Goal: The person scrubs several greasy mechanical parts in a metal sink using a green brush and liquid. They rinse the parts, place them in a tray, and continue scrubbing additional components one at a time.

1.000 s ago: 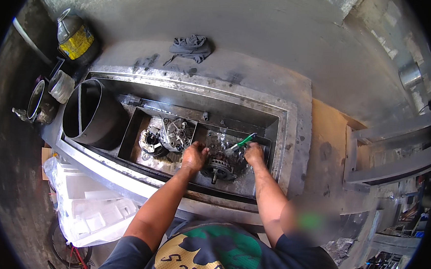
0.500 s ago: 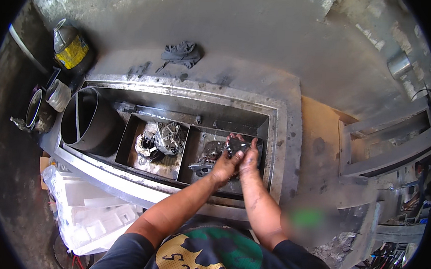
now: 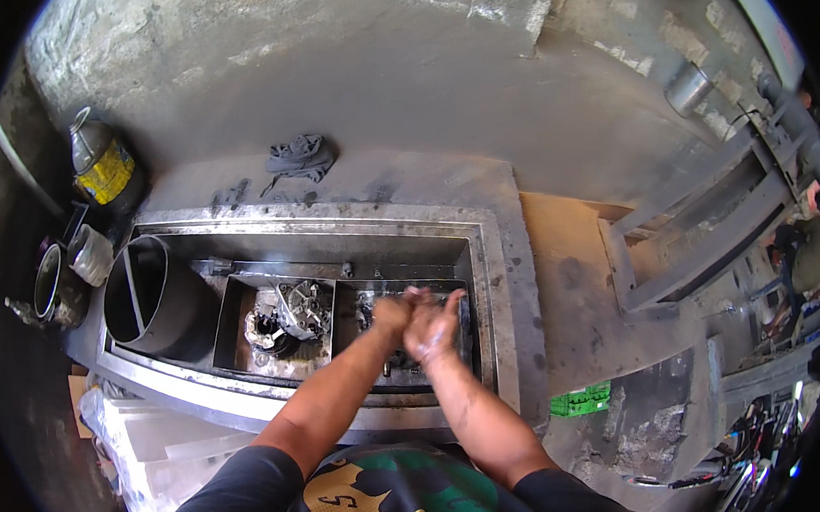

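Both hands are together over the right compartment of a metal tray, which sits inside a long metal basin. My right hand is open, its palm showing and the thumb standing away from the fingers. My left hand meets it from the left, its fingers smeared and partly hidden. No part is visible between them. Below and beside the hands, dark metal parts are mostly covered from view. The left compartment holds a grey metal housing beside a round, ring-shaped part.
A large dark cylinder stands at the basin's left end. Further left are a jug with a yellow label and an open can. A dark cloth lies on the back ledge. A green crate sits on the right.
The dark metal part held between both hands earlier no longer shows there. The right palm has opened. The whole view has shifted, so the basin appears lower and further left.
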`<action>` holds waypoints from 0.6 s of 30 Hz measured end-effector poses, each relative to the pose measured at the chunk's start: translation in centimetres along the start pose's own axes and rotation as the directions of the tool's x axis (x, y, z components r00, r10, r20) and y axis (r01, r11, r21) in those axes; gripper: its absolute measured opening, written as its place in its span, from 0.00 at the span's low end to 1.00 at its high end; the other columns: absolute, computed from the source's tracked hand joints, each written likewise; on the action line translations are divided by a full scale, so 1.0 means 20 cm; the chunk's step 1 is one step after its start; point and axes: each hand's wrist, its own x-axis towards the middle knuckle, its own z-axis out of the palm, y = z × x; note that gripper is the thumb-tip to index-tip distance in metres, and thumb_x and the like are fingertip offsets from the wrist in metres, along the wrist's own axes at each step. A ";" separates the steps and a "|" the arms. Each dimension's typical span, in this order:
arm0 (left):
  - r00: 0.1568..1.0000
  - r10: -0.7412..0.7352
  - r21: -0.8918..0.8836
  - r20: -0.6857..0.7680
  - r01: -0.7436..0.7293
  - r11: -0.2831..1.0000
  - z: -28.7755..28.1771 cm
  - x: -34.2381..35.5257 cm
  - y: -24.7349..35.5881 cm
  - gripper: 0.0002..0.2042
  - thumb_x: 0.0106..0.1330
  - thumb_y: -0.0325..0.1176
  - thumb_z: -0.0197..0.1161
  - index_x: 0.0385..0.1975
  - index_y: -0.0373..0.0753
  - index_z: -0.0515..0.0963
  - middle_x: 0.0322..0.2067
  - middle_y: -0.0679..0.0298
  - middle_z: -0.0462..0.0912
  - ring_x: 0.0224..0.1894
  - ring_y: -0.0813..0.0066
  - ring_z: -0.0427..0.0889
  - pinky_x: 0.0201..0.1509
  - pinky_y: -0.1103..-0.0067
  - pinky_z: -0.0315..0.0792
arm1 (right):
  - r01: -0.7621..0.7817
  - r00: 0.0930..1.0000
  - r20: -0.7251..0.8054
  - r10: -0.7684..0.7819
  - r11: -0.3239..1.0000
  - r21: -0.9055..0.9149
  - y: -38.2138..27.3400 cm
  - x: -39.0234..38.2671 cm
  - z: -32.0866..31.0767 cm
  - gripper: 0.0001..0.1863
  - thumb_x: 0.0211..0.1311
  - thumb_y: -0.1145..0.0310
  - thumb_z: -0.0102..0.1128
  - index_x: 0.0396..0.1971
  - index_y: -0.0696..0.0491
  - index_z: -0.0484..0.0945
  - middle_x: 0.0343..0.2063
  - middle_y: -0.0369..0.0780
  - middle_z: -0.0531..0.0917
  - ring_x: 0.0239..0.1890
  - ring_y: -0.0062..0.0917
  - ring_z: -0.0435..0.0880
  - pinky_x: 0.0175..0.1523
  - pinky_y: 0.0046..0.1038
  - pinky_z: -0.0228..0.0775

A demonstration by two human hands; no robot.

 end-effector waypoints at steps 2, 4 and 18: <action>0.991 0.071 -0.481 0.113 -0.008 0.877 -0.08 -0.07 0.08 0.25 0.78 0.44 0.63 0.53 0.21 0.78 0.46 0.47 0.89 0.44 0.64 0.88 0.49 0.69 0.81 | 0.026 0.988 0.150 -0.020 0.999 -0.039 0.01 -0.06 0.03 0.66 0.56 0.16 0.49 0.78 0.57 0.50 0.69 0.51 0.69 0.70 0.39 0.70 0.80 0.42 0.51; 0.969 0.187 -0.653 0.161 -0.038 0.757 0.04 -0.14 0.02 0.22 0.80 0.42 0.60 0.58 0.24 0.77 0.55 0.49 0.85 0.50 0.66 0.86 0.52 0.71 0.81 | 0.075 0.997 0.000 -0.075 0.996 -0.051 -0.04 0.04 0.02 0.66 0.57 0.16 0.49 0.78 0.57 0.49 0.72 0.50 0.65 0.73 0.43 0.66 0.79 0.46 0.55; 0.945 -0.132 -0.235 0.301 0.207 0.950 0.15 -0.08 -0.05 0.38 0.76 0.63 0.56 0.54 0.22 0.80 0.47 0.44 0.88 0.46 0.59 0.88 0.46 0.65 0.80 | 0.325 0.885 -0.237 -0.402 0.895 -0.306 -0.06 0.36 -0.28 0.52 0.68 0.21 0.39 0.73 0.54 0.59 0.66 0.51 0.71 0.64 0.34 0.73 0.70 0.42 0.66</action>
